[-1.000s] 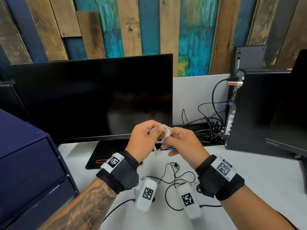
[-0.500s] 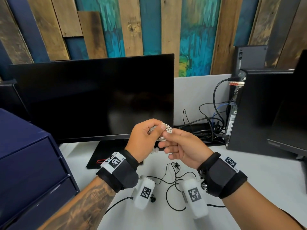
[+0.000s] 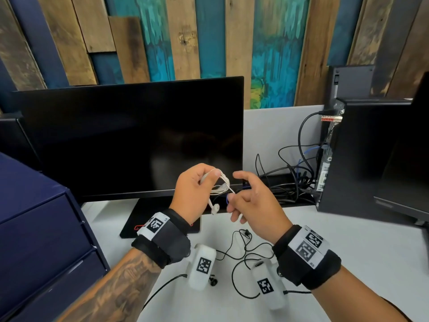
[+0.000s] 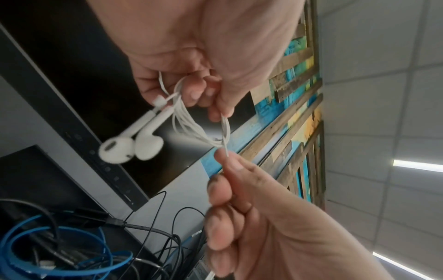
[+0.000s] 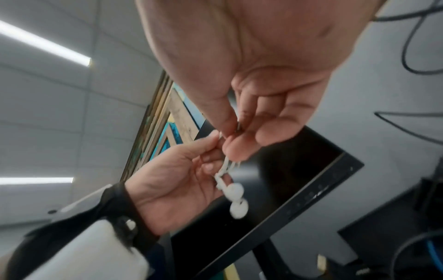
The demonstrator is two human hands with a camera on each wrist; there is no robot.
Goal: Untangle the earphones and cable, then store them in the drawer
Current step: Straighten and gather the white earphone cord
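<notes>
My left hand (image 3: 204, 182) grips a coil of white earphones (image 3: 221, 183) in the air in front of the monitor. In the left wrist view the coil (image 4: 191, 121) loops round my fingers and the two earbuds (image 4: 131, 145) dangle below. My right hand (image 3: 234, 197) pinches a loose end of the white cable just right of the coil, its index finger raised. In the right wrist view thumb and finger of the right hand (image 5: 230, 136) close on that strand, and the earbuds (image 5: 236, 199) hang under it. Black earphones (image 3: 246, 249) lie tangled on the white table (image 3: 348, 252) beneath my wrists. The dark blue drawer unit (image 3: 41, 228) at left has its drawers closed.
A black monitor (image 3: 130, 140) stands right behind my hands. A computer tower (image 3: 362, 159) and a second screen (image 3: 406, 182) fill the right side. Black and blue cables (image 3: 290, 177) pile up between the monitor and the tower.
My right hand has turned and drawn slightly right, away from the coil, now pinching only a strand. The earbuds have dropped and dangle below my left hand.
</notes>
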